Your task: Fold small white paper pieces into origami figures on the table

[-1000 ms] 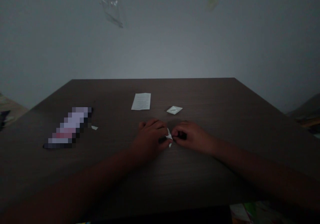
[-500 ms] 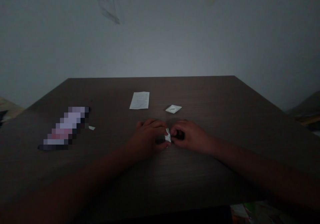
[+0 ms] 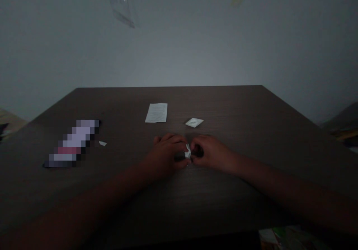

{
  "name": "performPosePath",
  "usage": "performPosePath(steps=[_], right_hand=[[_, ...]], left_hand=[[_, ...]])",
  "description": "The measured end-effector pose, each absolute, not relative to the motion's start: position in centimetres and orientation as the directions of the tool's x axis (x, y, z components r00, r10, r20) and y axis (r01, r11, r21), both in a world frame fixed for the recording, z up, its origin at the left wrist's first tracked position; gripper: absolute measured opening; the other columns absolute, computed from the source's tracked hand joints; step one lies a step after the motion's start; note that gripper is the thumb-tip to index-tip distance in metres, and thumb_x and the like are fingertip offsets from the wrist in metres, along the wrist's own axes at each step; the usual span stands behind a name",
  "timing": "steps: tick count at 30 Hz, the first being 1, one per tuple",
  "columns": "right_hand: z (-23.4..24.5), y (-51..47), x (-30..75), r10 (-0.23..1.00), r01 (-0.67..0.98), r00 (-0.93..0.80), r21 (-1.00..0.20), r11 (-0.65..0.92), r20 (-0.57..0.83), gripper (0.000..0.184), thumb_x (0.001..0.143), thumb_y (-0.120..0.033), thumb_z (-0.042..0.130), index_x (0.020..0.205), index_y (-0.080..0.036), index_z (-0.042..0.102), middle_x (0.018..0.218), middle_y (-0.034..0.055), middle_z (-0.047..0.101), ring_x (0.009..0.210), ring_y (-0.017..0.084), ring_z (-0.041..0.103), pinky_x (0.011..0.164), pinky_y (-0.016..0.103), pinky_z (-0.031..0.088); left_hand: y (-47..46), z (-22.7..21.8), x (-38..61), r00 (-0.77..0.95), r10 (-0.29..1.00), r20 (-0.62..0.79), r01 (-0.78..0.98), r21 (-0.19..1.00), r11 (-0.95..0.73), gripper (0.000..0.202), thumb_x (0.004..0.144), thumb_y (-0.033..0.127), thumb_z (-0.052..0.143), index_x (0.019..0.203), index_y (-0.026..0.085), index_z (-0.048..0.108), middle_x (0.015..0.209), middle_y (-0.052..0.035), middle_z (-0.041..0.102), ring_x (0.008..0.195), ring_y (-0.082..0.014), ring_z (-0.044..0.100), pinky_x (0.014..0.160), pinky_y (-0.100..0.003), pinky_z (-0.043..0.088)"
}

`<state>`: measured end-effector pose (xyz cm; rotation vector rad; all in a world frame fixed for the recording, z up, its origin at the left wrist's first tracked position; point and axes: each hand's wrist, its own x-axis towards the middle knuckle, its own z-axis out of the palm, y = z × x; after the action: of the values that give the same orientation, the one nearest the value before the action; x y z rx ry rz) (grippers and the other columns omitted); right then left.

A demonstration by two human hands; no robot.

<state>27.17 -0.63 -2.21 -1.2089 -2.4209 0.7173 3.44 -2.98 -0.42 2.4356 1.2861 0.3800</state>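
Between my hands, just above or on the brown table, is a small crumpled white piece, perhaps paper or foil. My left hand grips it from the left, thumb below and fingers above. From the right, the curled fingers and thumb of my right hand pinch at its edge. My fingers partly hide it, and the dim light leaves its exact kind unclear. Just beyond the hands lies a flat, diamond-shaped white packet.
A printed paper sheet lies farther back. On the left rests a dark-edged, phone-like slab with a pixelated face, beside a white scrap. A clear plastic bag hangs on the wall behind the table.
My right hand has moved very slightly, its fingers staying at the white piece. The left hand keeps its hold. The view has tilted up a little.
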Motion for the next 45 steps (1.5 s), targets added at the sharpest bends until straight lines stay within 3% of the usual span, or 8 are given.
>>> performPosePath(steps=[6,10,16,23,31,45], right_hand=[[-2.3,-0.6,27.4,0.807,0.615,-0.576,-0.583,0.531,0.127,0.020,0.088,-0.018,0.087,0.093,-0.024,0.068,0.091,-0.0004,0.074,0.083,0.019,0.065,0.081,0.035,0.044],[-2.6,-0.1,28.4,0.811,0.581,-0.564,-0.626,0.521,0.152,0.016,0.092,-0.013,0.079,0.095,-0.023,0.067,0.093,0.0000,0.072,0.082,0.018,0.064,0.077,0.032,0.045],[-2.8,0.1,28.5,0.806,0.603,-0.557,-0.570,0.559,0.201,0.016,0.092,-0.011,0.079,0.094,-0.023,0.069,0.095,0.0020,0.072,0.087,0.020,0.065,0.081,0.033,0.046],[-2.8,0.4,28.4,0.798,0.604,-0.573,-0.561,0.566,0.187,0.015,0.093,-0.008,0.078,0.094,-0.023,0.076,0.093,0.0020,0.073,0.086,0.020,0.066,0.080,0.033,0.047],[-2.5,0.4,28.2,0.814,0.617,-0.564,-0.584,0.527,0.139,0.015,0.091,-0.007,0.080,0.091,-0.022,0.077,0.091,0.0019,0.073,0.084,0.020,0.068,0.079,0.032,0.047],[-3.5,1.7,27.5,0.902,0.711,-0.384,-0.561,0.425,0.197,0.010,0.096,-0.017,0.077,0.088,-0.023,0.077,0.089,0.0033,0.075,0.080,0.020,0.066,0.077,0.034,0.046]], left_hand=[[-2.8,-1.0,3.1,0.560,0.825,0.073,0.737,0.411,-0.537,0.028,0.095,0.022,0.091,0.121,0.033,0.088,0.148,-0.0051,0.078,0.147,-0.0404,0.063,0.116,-0.060,0.045],[-3.1,-0.5,2.7,0.601,0.795,0.078,0.712,0.400,-0.577,0.025,0.098,0.019,0.087,0.121,0.031,0.088,0.141,-0.0043,0.081,0.141,-0.0382,0.067,0.114,-0.056,0.045],[-3.8,0.1,2.4,0.684,0.724,0.088,0.653,0.367,-0.662,0.033,0.100,0.014,0.075,0.128,0.028,0.084,0.140,-0.0045,0.084,0.140,-0.0348,0.069,0.116,-0.052,0.044],[-3.9,0.2,2.6,0.696,0.711,0.100,0.638,0.369,-0.676,0.035,0.097,0.011,0.070,0.124,0.028,0.083,0.140,-0.0024,0.084,0.137,-0.0328,0.071,0.115,-0.047,0.043],[-3.7,0.2,2.6,0.715,0.695,0.075,0.625,0.376,-0.684,0.031,0.099,0.011,0.069,0.125,0.025,0.081,0.142,-0.0054,0.083,0.139,-0.0327,0.069,0.114,-0.049,0.040],[-3.4,0.0,2.7,0.725,0.681,0.103,0.620,0.332,-0.711,0.031,0.098,0.010,0.070,0.124,0.024,0.080,0.141,-0.0067,0.083,0.139,-0.0345,0.071,0.114,-0.052,0.042]])
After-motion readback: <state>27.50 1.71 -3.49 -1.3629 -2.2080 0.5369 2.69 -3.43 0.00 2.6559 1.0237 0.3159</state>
